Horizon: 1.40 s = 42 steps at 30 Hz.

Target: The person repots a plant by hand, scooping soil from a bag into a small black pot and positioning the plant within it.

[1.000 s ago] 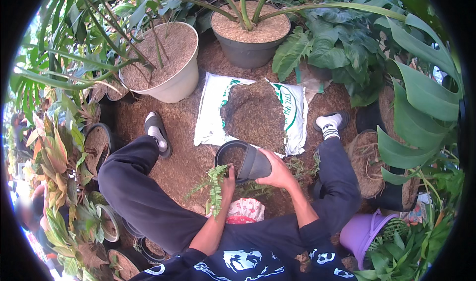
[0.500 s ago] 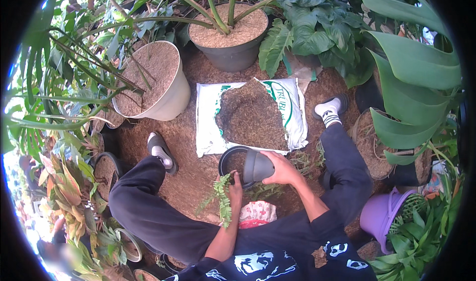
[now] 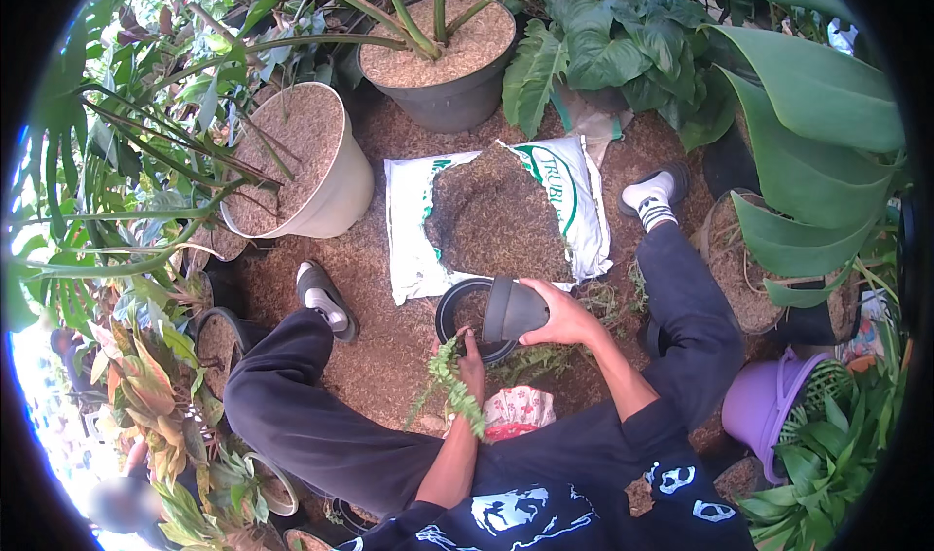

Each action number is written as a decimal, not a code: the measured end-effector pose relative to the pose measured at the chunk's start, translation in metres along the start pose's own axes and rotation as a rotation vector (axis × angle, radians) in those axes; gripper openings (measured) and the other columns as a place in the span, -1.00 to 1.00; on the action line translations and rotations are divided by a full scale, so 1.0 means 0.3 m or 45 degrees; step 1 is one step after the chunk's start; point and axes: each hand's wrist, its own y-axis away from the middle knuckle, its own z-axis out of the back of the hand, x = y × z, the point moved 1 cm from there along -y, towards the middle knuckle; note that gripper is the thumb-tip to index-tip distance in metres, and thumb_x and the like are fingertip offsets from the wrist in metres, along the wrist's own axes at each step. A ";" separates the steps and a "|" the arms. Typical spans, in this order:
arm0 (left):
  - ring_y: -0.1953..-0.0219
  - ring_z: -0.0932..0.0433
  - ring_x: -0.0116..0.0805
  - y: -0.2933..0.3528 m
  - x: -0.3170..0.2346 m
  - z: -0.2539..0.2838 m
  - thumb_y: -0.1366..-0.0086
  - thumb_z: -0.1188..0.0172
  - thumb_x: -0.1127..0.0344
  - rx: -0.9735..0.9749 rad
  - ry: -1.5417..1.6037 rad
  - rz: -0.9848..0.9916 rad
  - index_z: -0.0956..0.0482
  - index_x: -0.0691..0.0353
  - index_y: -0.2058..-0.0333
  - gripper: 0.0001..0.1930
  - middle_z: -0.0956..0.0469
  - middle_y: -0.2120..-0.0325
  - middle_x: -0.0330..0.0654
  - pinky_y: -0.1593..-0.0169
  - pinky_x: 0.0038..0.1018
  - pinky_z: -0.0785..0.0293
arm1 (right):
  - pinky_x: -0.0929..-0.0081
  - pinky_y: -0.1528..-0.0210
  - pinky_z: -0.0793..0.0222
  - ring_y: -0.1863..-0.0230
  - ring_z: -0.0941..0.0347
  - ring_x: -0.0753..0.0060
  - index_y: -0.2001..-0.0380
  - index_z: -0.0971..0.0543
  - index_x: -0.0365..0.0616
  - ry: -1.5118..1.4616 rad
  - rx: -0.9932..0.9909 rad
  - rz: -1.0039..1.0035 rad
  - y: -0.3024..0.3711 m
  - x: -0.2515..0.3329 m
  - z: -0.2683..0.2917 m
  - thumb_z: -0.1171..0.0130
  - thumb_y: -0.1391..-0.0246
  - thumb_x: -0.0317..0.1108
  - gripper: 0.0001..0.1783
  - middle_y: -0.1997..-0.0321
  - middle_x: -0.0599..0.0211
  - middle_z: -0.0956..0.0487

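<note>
My right hand (image 3: pixel 564 316) is wrapped round a small dark grey plant pot (image 3: pixel 516 311), tipped on its side with its mouth to the left. Beneath it, a wider black pot (image 3: pixel 445 316) stands on the ground, partly covered by the small pot. My left hand (image 3: pixel 471 362) is closed on a small green fern (image 3: pixel 449 388) at the black pot's near edge. The fronds droop over my wrist, and the roots cannot be made out. Just beyond the pots lies a torn white sack (image 3: pixel 409 249) full of brown potting mix (image 3: pixel 501 215).
A white pot (image 3: pixel 342 186) and a large grey pot (image 3: pixel 443 101) with plants stand beyond. A purple basket (image 3: pixel 754 410) sits at the right. By my lap is a red and white floral cloth or bag (image 3: pixel 520 410). My legs spread on either side; foliage surrounds the spot.
The view has shifted slightly. Both hands keep their holds on the fern and the small pot, which remains tipped over the black pot.
</note>
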 end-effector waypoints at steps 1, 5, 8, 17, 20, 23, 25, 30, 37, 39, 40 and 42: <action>0.01 -0.45 -0.12 0.004 -0.034 0.007 -0.28 -0.29 0.27 0.105 -0.005 0.060 -0.57 0.27 0.11 -0.73 -0.52 0.15 -0.05 -0.15 -0.22 -0.28 | 0.21 -0.31 -0.26 -0.27 -0.34 -0.03 -0.31 -0.27 -0.14 0.049 -0.018 -0.023 0.006 -0.028 0.003 -0.58 0.44 -0.16 0.15 -0.25 -0.01 -0.40; 0.06 -0.51 -0.05 -0.014 -0.011 0.030 -0.34 -0.18 0.04 0.165 0.000 0.110 -0.62 0.26 0.10 -0.61 -0.57 0.12 0.00 -0.11 -0.21 -0.33 | 0.23 -0.31 -0.26 -0.27 -0.34 0.00 -0.31 -0.28 -0.14 -0.013 0.008 -0.007 -0.001 -0.020 -0.011 -0.58 0.44 -0.16 0.14 -0.25 0.00 -0.40; 0.04 -0.56 -0.06 -0.009 0.087 -0.040 -0.37 -0.13 -0.07 0.253 0.108 0.283 -0.62 0.27 0.04 -0.52 -0.62 0.11 0.04 -0.11 -0.24 -0.36 | 0.24 -0.31 -0.26 -0.26 -0.36 0.04 -0.30 -0.29 -0.14 -0.162 0.025 -0.020 0.000 -0.037 -0.003 -0.59 0.44 -0.15 0.14 -0.24 0.00 -0.41; 0.06 -0.54 0.02 0.005 0.083 -0.087 -0.38 -0.07 -0.13 0.277 0.329 0.424 -0.62 0.15 0.04 -0.52 -0.60 0.11 0.05 -0.10 -0.20 -0.36 | 0.34 -0.24 -0.30 -0.21 -0.41 0.21 -0.31 -0.28 -0.23 -0.290 0.029 -0.165 -0.022 -0.100 0.010 -0.58 0.32 -0.12 0.09 -0.20 0.06 -0.47; 0.02 -0.50 -0.06 0.020 0.110 -0.086 -0.34 -0.14 -0.06 0.261 0.187 0.615 -0.64 0.09 0.09 -0.61 -0.56 0.08 0.01 -0.16 -0.23 -0.29 | 0.33 -0.20 -0.33 -0.19 -0.42 0.27 -0.33 -0.24 -0.20 -0.704 -0.011 -0.247 -0.028 -0.109 -0.007 -0.51 0.17 -0.19 0.00 -0.20 0.15 -0.45; -0.09 -0.40 -0.08 0.035 0.140 -0.111 -0.27 -0.26 0.06 0.063 0.382 0.591 -0.64 0.24 0.12 -0.63 -0.45 -0.04 0.05 -0.28 -0.24 -0.16 | 0.20 -0.18 -0.34 -0.19 -0.40 0.30 -0.38 -0.13 -0.12 -1.132 -0.156 -0.385 -0.021 -0.145 -0.012 -0.39 0.00 -0.30 -0.07 -0.26 0.20 -0.36; -0.13 -0.37 -0.04 0.024 0.027 -0.067 -0.26 -0.27 0.13 -0.010 0.535 0.413 -0.65 0.28 0.15 -0.66 -0.39 -0.08 0.08 -0.30 -0.22 -0.13 | 0.17 -0.20 -0.34 -0.19 -0.41 0.27 -0.36 -0.14 -0.12 -1.020 -0.328 -0.404 -0.016 -0.180 0.016 -0.38 -0.02 -0.31 -0.10 -0.23 0.20 -0.39; -0.21 -0.29 0.03 0.029 0.042 -0.071 -0.22 -0.28 0.22 -0.067 0.412 0.304 -0.72 0.24 0.21 -0.74 -0.30 -0.15 0.08 -0.31 -0.14 -0.13 | 0.25 -0.20 -0.35 -0.14 -0.44 0.20 -0.33 -0.18 -0.22 -0.061 -0.599 -0.341 -0.123 -0.301 0.031 -0.52 0.14 -0.18 0.03 -0.14 0.13 -0.48; -0.21 -0.29 0.04 -0.020 0.043 -0.047 -0.22 -0.29 0.25 -0.148 0.438 0.410 -0.70 0.22 0.19 -0.76 -0.32 -0.13 0.08 -0.26 -0.12 -0.20 | 0.18 -0.39 -0.08 -0.38 -0.12 -0.04 -0.37 -0.02 -0.33 0.372 -0.707 -0.323 -0.378 -0.305 -0.149 -0.56 0.23 -0.02 0.25 -0.34 -0.20 -0.15; -0.19 -0.31 0.05 -0.025 0.037 -0.061 -0.22 -0.29 0.25 -0.169 0.439 0.445 -0.67 0.23 0.17 -0.75 -0.34 -0.12 0.08 -0.25 -0.12 -0.22 | 0.20 -0.38 -0.08 -0.36 -0.14 0.01 -0.36 -0.03 -0.35 0.351 -0.774 -0.323 -0.439 -0.307 -0.177 -0.57 0.25 -0.02 0.26 -0.34 -0.19 -0.18; -0.18 -0.33 0.05 -0.031 0.043 -0.042 -0.23 -0.29 0.26 -0.195 0.415 0.471 -0.66 0.24 0.16 -0.75 -0.35 -0.11 0.08 -0.24 -0.12 -0.23 | 0.21 -0.38 -0.10 -0.35 -0.16 0.01 -0.36 -0.03 -0.34 0.317 -0.772 -0.320 -0.466 -0.301 -0.214 -0.58 0.27 -0.03 0.27 -0.33 -0.17 -0.19; -0.18 -0.33 0.06 -0.038 0.038 -0.003 -0.25 -0.27 0.27 -0.160 0.307 0.418 -0.66 0.23 0.17 -0.78 -0.36 -0.10 0.07 -0.24 -0.12 -0.24 | 0.21 -0.36 -0.13 -0.32 -0.21 0.01 -0.36 -0.04 -0.34 0.252 -0.789 -0.332 -0.501 -0.280 -0.267 -0.60 0.29 -0.06 0.28 -0.32 -0.15 -0.22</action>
